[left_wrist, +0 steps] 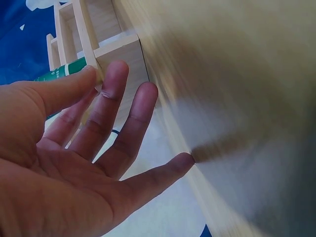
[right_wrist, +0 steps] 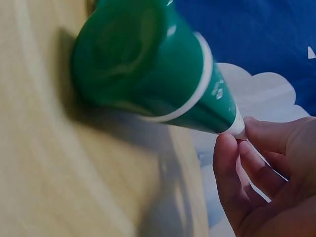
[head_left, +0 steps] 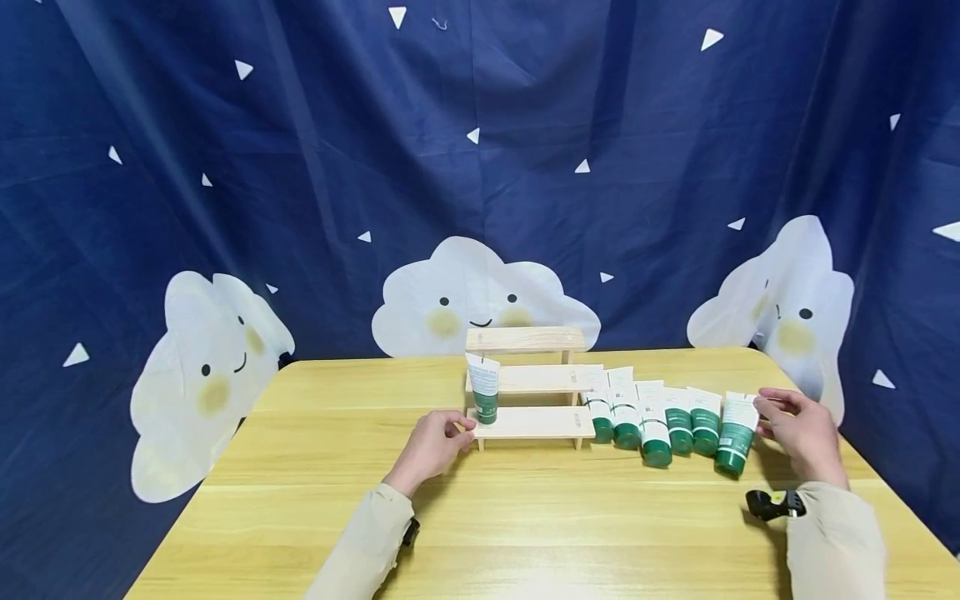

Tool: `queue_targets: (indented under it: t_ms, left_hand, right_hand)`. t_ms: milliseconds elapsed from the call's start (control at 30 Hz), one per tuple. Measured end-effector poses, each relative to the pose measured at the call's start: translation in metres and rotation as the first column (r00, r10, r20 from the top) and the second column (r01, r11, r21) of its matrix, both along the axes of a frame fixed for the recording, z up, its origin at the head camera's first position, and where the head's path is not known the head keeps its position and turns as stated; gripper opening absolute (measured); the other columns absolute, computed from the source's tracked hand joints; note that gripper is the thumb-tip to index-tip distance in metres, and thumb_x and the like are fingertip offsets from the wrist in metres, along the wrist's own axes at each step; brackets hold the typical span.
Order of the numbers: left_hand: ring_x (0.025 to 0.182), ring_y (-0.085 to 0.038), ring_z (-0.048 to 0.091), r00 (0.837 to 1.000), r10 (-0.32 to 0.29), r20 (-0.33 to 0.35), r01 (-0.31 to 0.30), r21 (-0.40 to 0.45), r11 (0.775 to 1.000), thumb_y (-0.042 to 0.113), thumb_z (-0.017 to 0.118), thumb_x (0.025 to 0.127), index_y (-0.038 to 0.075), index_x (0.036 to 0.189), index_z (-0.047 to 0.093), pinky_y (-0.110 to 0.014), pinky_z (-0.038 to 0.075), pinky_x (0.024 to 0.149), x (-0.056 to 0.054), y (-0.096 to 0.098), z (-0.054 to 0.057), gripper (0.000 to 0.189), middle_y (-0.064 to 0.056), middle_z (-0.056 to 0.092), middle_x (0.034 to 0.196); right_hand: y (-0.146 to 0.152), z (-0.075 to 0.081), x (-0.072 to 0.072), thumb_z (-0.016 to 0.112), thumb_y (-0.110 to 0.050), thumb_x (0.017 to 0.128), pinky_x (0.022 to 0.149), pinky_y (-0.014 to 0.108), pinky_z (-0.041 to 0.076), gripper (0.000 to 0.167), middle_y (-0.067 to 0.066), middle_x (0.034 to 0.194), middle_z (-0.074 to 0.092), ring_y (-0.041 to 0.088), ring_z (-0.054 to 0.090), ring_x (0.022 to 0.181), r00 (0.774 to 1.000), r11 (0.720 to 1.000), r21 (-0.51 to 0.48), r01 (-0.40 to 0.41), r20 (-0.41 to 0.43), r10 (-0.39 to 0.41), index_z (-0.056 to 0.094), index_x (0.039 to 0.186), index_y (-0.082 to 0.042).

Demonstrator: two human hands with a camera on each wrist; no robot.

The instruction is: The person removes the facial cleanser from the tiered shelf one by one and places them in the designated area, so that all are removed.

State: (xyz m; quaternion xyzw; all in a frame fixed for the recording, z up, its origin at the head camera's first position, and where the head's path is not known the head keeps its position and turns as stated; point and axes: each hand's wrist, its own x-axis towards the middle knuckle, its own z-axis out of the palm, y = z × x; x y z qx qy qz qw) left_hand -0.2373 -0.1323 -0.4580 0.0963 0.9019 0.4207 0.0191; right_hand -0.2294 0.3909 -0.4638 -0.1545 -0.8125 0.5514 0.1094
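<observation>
My right hand [head_left: 806,435] pinches the flat white end of a green-and-white squeeze tube [head_left: 737,437] between thumb and fingers. In the right wrist view the tube's broad green cap [right_wrist: 123,54] points away from the fingers, low over the tabletop. At the left end of a three-step wooden rack [head_left: 536,422], my left hand [head_left: 435,446] has its fingertips at the lowest step. The left wrist view shows its fingers loosely spread, thumb tip beside the step's corner. On that step, at its left end, another tube [head_left: 485,390] stands upright on its green cap.
Several similar tubes [head_left: 655,423] lie in a row between the rack and my right hand, caps facing the front. Wood-grain tabletop [head_left: 570,525] spreads in front of them. Behind the table hangs a dark blue curtain [head_left: 525,192] with cloud prints.
</observation>
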Motion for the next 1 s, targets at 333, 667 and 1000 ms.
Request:
queue_targets:
  t_ms: [333,667,1000]
  left_hand:
    - [0.064,-0.015,0.061,1.0,-0.002,0.018,0.002,0.005,1.0,0.006,0.069,0.096,0.006,0.106,0.075,-0.03,0.044,0.059,0.0,-0.001,0.0,0.012,-0.006,0.071,0.075]
    - [0.063,-0.012,0.059,1.0,-0.022,-0.012,0.022,0.002,1.0,0.007,0.07,0.095,0.004,0.106,0.075,-0.029,0.045,0.062,-0.001,-0.002,-0.001,0.012,-0.006,0.071,0.074]
    - [0.063,-0.012,0.059,1.0,-0.021,-0.014,0.021,0.002,1.0,0.008,0.07,0.095,0.004,0.107,0.075,-0.03,0.046,0.064,-0.001,-0.002,-0.001,0.013,-0.003,0.071,0.073]
  right_hand:
    - [0.003,-0.004,-0.002,0.055,-0.025,0.105,0.073,0.024,0.059,0.063,0.01,0.111,0.066,-0.006,0.058,0.081,0.971,0.984,0.029,-0.178,0.168,0.171,0.034,0.146,0.017]
    - [0.008,-0.001,0.001,0.061,-0.021,0.103,0.077,0.027,0.06,0.067,0.009,0.108,0.062,-0.007,0.058,0.081,0.96,0.975,0.018,-0.222,0.179,0.215,0.029,0.145,0.021]
    - [0.008,0.014,0.002,0.054,-0.024,0.106,0.076,0.027,0.06,0.065,0.012,0.111,0.065,-0.002,0.065,0.08,0.961,0.968,0.085,-0.235,0.173,0.217,0.03,0.145,0.022]
